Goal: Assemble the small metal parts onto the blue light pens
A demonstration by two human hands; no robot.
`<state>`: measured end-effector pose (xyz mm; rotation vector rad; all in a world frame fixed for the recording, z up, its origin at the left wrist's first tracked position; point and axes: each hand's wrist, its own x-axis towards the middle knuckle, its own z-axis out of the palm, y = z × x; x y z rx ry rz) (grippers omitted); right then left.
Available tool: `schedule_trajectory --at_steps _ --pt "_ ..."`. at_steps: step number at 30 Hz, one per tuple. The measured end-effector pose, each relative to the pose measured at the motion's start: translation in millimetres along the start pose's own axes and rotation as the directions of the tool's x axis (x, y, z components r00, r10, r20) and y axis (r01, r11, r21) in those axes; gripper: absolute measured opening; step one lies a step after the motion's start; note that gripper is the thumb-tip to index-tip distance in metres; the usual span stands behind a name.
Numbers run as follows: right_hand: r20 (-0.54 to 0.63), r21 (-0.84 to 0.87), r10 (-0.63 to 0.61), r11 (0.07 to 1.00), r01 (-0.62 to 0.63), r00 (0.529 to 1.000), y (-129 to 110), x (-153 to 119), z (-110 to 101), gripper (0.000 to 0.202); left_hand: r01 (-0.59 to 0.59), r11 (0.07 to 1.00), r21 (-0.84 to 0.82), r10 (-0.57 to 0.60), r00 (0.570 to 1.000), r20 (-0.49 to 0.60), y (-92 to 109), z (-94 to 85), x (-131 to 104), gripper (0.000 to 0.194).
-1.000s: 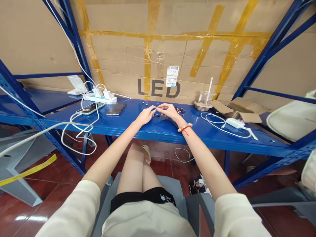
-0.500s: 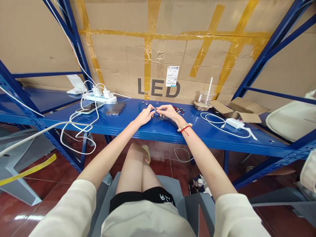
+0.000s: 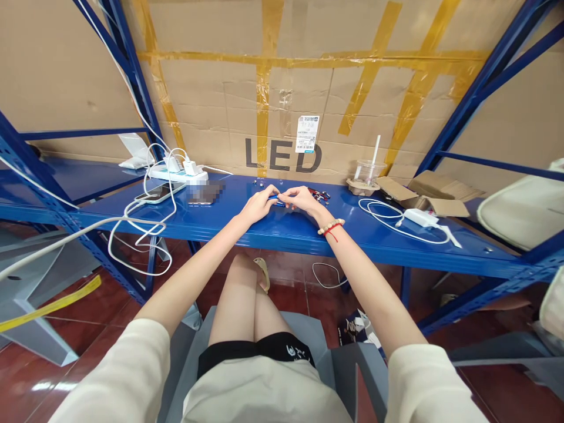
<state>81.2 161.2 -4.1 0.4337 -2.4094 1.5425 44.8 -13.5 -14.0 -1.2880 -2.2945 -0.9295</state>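
While both hands were apart earlier, left hand (image 3: 259,204) and right hand (image 3: 302,198) now pinch one small blue part (image 3: 277,202).

Blue steel racking (image 3: 467,94) frames the bay. Flattened cardboard (image 3: 211,106) marked "LED", patched with yellow tape (image 3: 263,88), forms the back wall. The floor (image 3: 110,317) is glossy dark red tile. A grey seat (image 3: 317,341) stands below the blue shelf (image 3: 282,226).
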Motion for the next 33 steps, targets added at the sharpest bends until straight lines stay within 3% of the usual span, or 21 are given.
schedule_trajectory --at_steps 5,10,15,21,33 --pt "-0.015 0.005 0.033 0.999 -0.033 0.999 1.1 2.2 1.0 0.045 0.005 1.000 -0.012 -0.005 1.000 0.002 -0.1 1.1 2.1 0.024" --pt "-0.022 0.016 0.043 0.999 -0.043 0.999 3.9 6.9 2.5 0.045 0.099 0.993 0.069 -0.102 0.994 0.028 6.2 -0.2 2.8 0.027" --pt "-0.107 0.035 -0.057 0.998 0.061 0.993 8.5 13.0 0.7 0.046 0.172 0.979 0.113 -0.173 0.985 -0.002 8.5 -0.2 3.6 0.031" --pt "-0.069 0.050 -0.094 0.994 0.097 0.993 11.5 14.1 -3.1 0.042 0.221 0.970 0.106 -0.224 0.974 0.016 7.2 -0.9 2.7 0.032" --pt "-0.048 0.053 -0.039 0.998 0.042 0.998 17.3 12.7 -3.5 0.044 0.100 0.992 -0.079 -0.098 0.995 0.029 -5.1 3.1 2.6 0.028"
